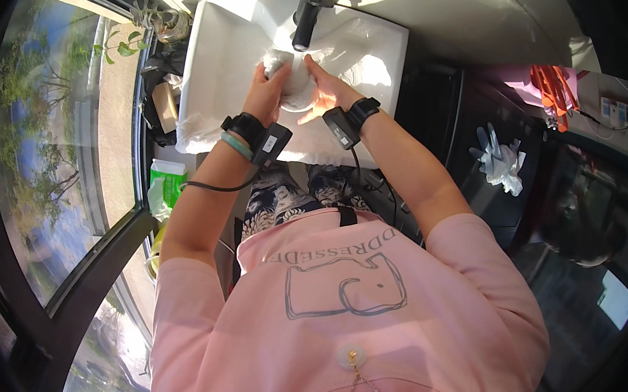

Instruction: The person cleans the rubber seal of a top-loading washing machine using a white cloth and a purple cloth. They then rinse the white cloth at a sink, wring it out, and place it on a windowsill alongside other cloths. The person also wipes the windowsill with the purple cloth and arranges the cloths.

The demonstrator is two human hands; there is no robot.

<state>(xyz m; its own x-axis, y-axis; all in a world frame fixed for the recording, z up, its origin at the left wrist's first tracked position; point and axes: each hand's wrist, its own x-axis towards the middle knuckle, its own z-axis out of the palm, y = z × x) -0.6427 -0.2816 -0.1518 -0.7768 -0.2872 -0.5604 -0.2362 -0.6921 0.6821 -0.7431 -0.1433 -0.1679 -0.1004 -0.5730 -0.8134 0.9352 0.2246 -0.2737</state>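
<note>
Both my hands are over a white washbasin (218, 80), just below the black faucet (308, 18). My left hand (267, 95) grips a wet, greyish-white wad (278, 59) that looks like cloth, its thumb lying across the front. A pale rounded thing (298, 92) sits between the hands, against the wad; whether it is a separate piece or part of the same cloth is unclear. My right hand (329, 89) cups its right side, with the thumb up beside it and a finger stretched out below.
Window panes (53, 136) run along the left. A wooden block (165, 107) and a green-and-white container (168, 181) are beside the basin. At right, a crumpled glove (498, 158) lies on a dark surface, below orange-handled items (553, 91). Cabled black wrist devices (272, 143) sit on my forearms.
</note>
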